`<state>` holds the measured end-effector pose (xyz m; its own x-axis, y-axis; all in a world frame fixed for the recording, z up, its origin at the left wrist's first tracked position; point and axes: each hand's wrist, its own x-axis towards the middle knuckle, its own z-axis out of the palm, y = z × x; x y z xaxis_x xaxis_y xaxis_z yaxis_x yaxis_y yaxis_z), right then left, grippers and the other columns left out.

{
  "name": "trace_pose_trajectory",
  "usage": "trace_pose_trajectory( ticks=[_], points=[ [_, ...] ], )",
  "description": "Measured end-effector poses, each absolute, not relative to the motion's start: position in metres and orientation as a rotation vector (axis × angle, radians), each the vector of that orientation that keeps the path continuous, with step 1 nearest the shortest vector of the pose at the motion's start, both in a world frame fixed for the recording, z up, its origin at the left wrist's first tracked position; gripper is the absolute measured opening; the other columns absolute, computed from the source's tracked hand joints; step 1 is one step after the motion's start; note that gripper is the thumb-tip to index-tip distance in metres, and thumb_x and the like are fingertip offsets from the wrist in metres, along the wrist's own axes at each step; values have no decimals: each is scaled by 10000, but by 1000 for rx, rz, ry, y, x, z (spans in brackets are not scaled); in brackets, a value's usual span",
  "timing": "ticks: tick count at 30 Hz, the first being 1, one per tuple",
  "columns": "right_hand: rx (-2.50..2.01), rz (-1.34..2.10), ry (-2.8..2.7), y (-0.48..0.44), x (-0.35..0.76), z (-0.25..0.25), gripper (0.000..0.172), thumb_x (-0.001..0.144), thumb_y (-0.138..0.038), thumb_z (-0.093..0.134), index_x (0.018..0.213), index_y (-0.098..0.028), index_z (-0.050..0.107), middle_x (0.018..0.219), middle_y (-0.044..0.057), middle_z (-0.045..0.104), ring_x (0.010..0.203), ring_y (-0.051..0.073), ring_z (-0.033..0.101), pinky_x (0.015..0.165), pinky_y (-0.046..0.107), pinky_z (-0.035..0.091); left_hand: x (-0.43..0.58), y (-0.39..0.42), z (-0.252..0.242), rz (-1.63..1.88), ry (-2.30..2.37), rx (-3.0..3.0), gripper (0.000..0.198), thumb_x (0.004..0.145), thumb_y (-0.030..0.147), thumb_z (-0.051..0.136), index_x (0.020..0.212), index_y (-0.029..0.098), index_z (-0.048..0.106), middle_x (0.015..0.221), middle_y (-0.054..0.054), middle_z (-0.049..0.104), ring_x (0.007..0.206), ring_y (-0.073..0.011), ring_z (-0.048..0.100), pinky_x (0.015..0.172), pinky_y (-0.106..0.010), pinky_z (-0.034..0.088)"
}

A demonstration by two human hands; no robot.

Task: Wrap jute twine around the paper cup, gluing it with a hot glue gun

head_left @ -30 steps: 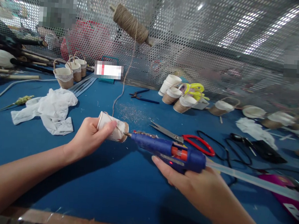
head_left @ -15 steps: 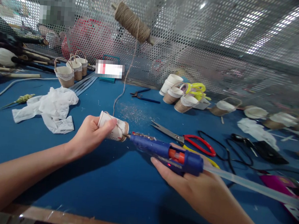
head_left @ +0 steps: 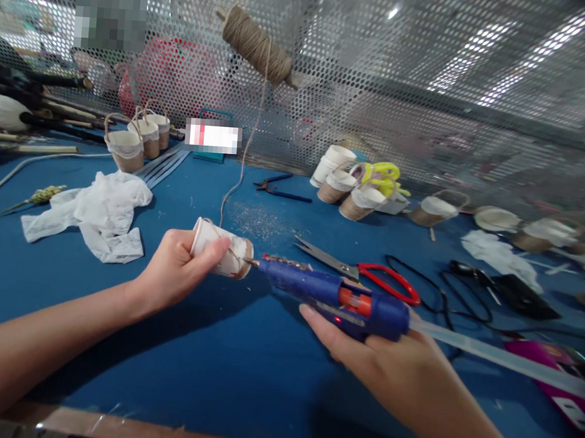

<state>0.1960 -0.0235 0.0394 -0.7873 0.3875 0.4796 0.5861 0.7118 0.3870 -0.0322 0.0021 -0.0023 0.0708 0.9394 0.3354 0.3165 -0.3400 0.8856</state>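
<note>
My left hand [head_left: 179,264] is closed around a white paper cup [head_left: 229,258] lying on its side in the air, its base toward the right. Twine [head_left: 243,165] runs down from a spool [head_left: 257,45] to the cup, and a bit of twine shows by its base. In my right hand [head_left: 363,357] is a blue glue gun [head_left: 332,295] with its red light lit. The nozzle points left and meets or nearly touches the cup near its base; I cannot tell which. A long clear glue stick [head_left: 493,353] sticks out of the gun's back.
Red-handled scissors [head_left: 359,267] and pliers [head_left: 279,188] lie on the blue table [head_left: 211,373]. White lace [head_left: 97,212] is heaped at left. Several twine-wrapped cups [head_left: 124,150] stand along the back, before a perforated metal screen [head_left: 363,70]. A black cord [head_left: 447,296] lies at right.
My right hand and the glue gun have shifted slightly to the right, the nozzle staying close to the cup's base. My left hand keeps the cup in nearly the same place.
</note>
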Motion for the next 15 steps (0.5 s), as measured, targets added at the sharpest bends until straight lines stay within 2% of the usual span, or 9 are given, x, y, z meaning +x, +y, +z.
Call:
trace_pose_trajectory(
  ticks=[4,7,10,15],
  points=[
    [-761,-770,-2595,-22,200,39,485,851,-55,256,738,-235,692,283,-51,338,287,112,375,447,253,345,-33,1,-5,1326,1179,1861,359,807,233,446,467,136,511,445,30,469,399,-59,354,351,-170,264],
    [-760,-792,-2611,-21,199,40,501,827,-18,248,742,-229,695,277,-53,344,269,100,362,435,244,347,-33,1,-7,1369,1136,1961,369,806,204,451,441,148,448,412,49,388,384,-52,302,344,-169,251],
    [-742,-787,-2618,-20,197,42,496,793,10,254,732,-202,698,309,-30,432,284,102,417,402,235,343,-34,1,-7,1408,1117,2051,381,796,179,466,425,155,382,409,60,317,381,-45,262,340,-171,225],
    [-842,-626,-2611,-19,197,40,466,757,14,284,755,-203,697,385,-5,537,334,112,488,381,220,360,-34,0,-7,1391,1100,2109,377,799,171,462,433,154,374,421,60,303,385,-45,259,346,-178,214]
  ],
)
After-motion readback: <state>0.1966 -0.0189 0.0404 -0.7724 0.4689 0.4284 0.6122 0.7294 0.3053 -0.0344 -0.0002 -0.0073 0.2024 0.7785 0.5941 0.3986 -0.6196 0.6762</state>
